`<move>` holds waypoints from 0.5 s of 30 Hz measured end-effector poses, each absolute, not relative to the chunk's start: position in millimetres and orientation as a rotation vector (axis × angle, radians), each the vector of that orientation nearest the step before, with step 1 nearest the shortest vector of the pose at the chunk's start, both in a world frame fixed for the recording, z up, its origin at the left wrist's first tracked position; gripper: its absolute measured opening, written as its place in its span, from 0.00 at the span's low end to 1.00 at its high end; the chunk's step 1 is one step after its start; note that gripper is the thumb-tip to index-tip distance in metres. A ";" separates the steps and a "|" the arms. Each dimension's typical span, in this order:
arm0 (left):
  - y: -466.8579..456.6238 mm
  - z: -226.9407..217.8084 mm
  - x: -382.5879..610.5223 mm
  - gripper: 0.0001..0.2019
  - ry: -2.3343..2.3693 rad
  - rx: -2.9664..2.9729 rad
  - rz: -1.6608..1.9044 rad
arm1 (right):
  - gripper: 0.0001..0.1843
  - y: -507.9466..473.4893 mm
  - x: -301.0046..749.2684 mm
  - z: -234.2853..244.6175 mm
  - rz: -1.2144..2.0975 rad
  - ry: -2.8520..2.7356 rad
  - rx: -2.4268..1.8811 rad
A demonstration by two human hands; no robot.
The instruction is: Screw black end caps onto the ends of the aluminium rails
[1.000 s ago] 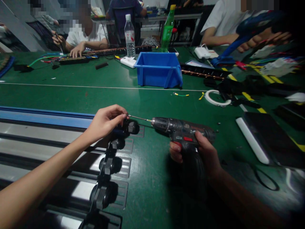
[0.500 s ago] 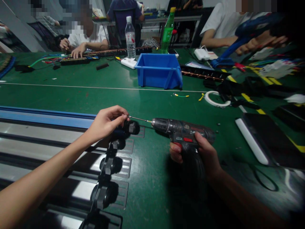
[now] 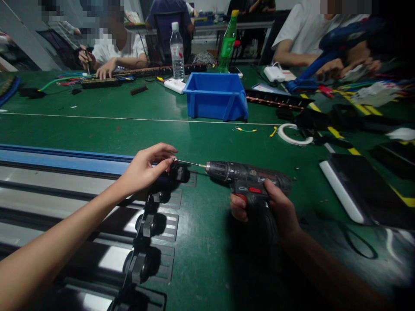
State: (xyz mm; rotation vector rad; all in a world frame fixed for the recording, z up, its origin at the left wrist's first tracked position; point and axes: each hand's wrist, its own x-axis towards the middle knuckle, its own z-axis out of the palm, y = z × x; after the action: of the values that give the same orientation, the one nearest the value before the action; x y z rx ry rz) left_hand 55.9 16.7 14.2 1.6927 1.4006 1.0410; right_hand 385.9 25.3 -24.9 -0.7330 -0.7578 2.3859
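Observation:
My right hand grips a black cordless drill, with a finger at its red trigger. From the chuck a long thin driver bit points left. My left hand holds its thumb and fingers bent together at the bit's tip; what lies between them is too small to make out. Just under these fingertips is the black end fitting of a long panel with metallic and black strips and a blue far edge. Several similar black knobs line the panel's right end.
On the green table stand a blue bin, a water bottle and a green bottle. A white ring and a dark flat device lie to the right. Two co-workers' hands are busy across the table.
My left index finger has lifted slightly from the thumb at the bit's tip. The drill has barely moved. Across the table, the co-workers' hands have shifted.

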 end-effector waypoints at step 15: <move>17.0 11.5 56.6 0.16 1.543 1.722 1.259 | 0.30 32.7 384.8 -33.5 2.400 -0.519 -0.715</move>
State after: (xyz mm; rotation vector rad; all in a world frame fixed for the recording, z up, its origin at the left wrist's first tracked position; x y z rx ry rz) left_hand 56.6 17.0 11.5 1.7218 1.5427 1.2595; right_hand 384.8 32.7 -33.5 -0.7148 -0.5195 2.3997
